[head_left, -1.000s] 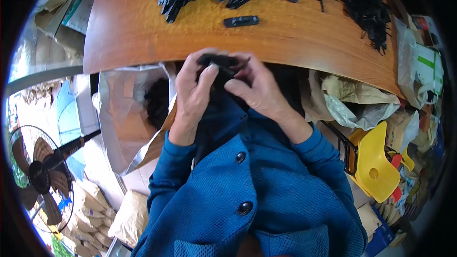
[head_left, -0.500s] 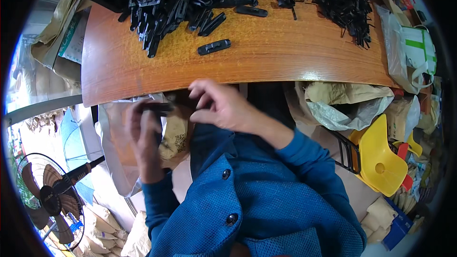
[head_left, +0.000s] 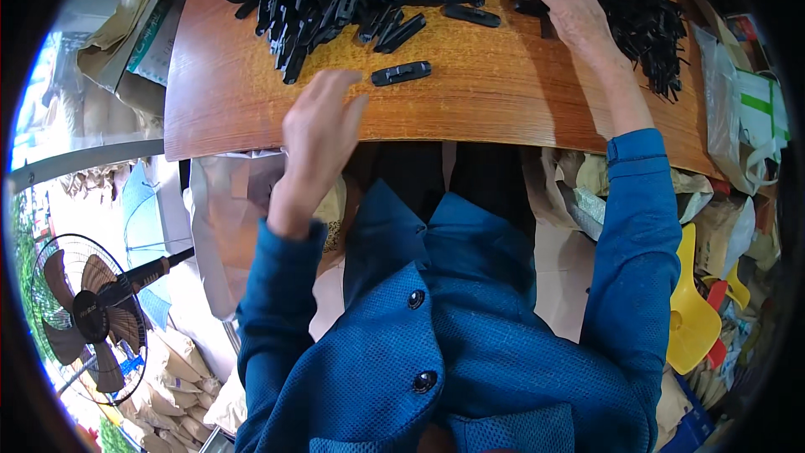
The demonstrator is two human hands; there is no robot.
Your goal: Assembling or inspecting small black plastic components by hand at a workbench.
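My left hand [head_left: 323, 130] is over the table's front edge, slightly blurred, fingers stretched toward a single long black plastic part [head_left: 401, 74]. A small gap separates them, and nothing shows in that hand. At the right, my right hand [head_left: 577, 23] reaches to a small cluster of thin black pieces [head_left: 527, 2]. Its fingers bend down over the pieces and seem to pinch one; the thumb is hidden. Behind my left hand spreads a heap of long black plastic parts [head_left: 344, 0], with another lone part [head_left: 471, 15] at its right edge.
A larger pile of thin black pieces [head_left: 650, 25] lies right of my right hand on the wooden table [head_left: 495, 109]. Open bags [head_left: 222, 226] stand below its front edge. A fan [head_left: 90, 315] is at left, a yellow chair [head_left: 692, 327] at right.
My left hand has moved up from the bag to the table; the dark thing it held is gone from it. My right hand has gone from in front of me to the thin pieces.
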